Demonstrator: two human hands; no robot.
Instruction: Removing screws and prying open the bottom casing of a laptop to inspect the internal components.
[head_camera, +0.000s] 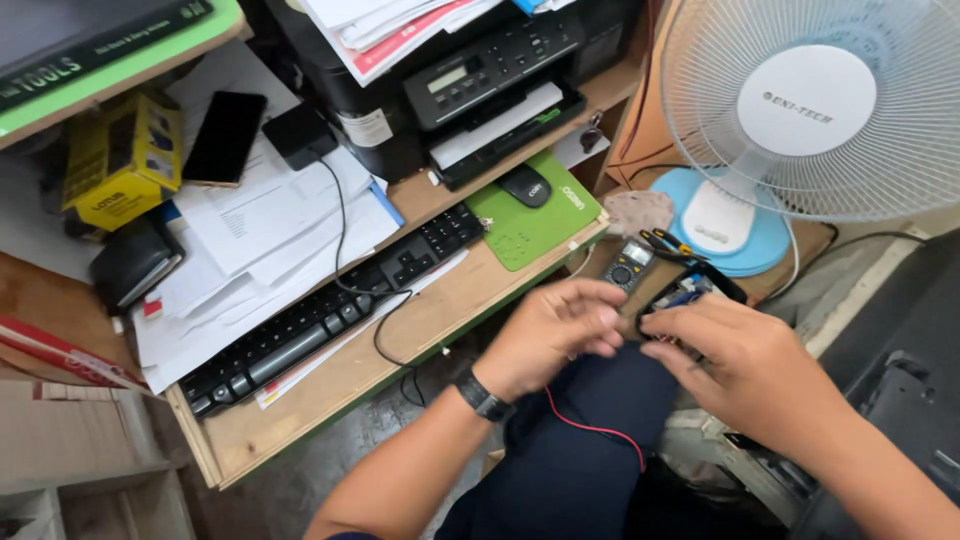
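A small black electronic device (688, 292), opened so that blue parts show inside, is held over the lap just in front of the multimeter (627, 266). It is gripped by the right hand (735, 355), fingers curled round its edge. The left hand (556, 335) is loosely closed beside it; what it pinches cannot be told. A red wire (598, 430) trails below. Work appears midway: the case is open, with nothing reassembled.

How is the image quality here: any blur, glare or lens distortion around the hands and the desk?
Head view: even daylight with soft shadows and no harsh glare; the left hand and right hand are slightly motion-blurred, so the small black device they hold is hard to read; the keyboard and fan are sharp; wide-angle distortion bends the desk edge.
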